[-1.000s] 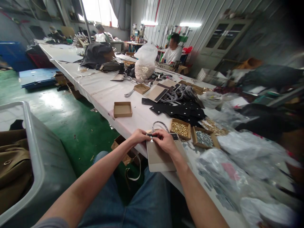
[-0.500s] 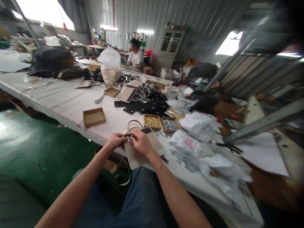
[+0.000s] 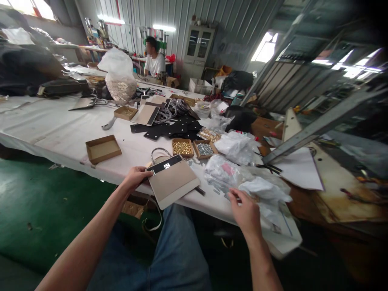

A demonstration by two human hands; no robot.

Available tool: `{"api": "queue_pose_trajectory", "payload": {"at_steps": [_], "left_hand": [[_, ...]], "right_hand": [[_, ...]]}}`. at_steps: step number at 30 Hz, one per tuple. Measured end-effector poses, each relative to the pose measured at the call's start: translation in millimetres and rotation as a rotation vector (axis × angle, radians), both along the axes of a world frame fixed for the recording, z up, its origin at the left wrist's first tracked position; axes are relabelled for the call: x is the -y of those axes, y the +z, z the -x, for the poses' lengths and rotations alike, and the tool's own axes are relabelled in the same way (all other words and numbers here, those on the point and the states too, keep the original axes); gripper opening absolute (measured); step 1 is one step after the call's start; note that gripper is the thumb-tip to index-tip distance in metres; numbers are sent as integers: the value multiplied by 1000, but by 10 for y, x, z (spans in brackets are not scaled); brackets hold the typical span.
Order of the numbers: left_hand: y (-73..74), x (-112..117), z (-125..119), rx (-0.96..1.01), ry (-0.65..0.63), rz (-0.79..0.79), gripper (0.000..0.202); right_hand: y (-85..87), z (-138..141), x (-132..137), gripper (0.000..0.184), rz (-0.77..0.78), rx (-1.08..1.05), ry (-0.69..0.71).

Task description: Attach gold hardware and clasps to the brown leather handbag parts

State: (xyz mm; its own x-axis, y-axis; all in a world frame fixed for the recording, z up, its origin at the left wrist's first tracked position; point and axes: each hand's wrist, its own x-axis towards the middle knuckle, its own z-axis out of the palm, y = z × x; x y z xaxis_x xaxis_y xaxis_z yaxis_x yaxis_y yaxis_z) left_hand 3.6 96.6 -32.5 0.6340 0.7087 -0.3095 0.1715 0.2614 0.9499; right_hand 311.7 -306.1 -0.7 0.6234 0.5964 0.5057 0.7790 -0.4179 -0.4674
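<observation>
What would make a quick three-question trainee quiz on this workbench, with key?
1. Which hand touches the tan rectangular card panel with a black strip?
2. True or false: the small cardboard tray of gold studs sits left of the cardboard tray of silver metal parts in the head view.
3. What lies nearest the right hand?

Key: 1. The left hand. 2. True. 3. A crumpled white plastic bag.

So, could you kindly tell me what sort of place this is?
Probably a workshop assembling bags: a long covered table holds a cardboard tray of brass studs and punched black panels, and a co-worker sits at machinery beyond.
</observation>
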Motion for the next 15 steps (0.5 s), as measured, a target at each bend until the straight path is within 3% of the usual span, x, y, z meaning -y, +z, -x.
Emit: {"api": "queue_pose_trajectory", "payload": {"at_steps": [2,4,8,12,15], "left_hand": [[35,-9,15,19,-25,37,41],[76,-9,34,28,-33,61,43],[122,7,82,41,-32,100,47],[128,22,114,15,1,122,46],[128,29,111,12,29,126,46]], "right_hand": [[-45,-53,115,27,36,-6,5],[-92,5,12,30,52,-43,87],[-172,301,-627,54,77,-148,283],[-202,428,-1148,47,111,-224,297],[-215,282,-1041,40,130,-125,279]]}}
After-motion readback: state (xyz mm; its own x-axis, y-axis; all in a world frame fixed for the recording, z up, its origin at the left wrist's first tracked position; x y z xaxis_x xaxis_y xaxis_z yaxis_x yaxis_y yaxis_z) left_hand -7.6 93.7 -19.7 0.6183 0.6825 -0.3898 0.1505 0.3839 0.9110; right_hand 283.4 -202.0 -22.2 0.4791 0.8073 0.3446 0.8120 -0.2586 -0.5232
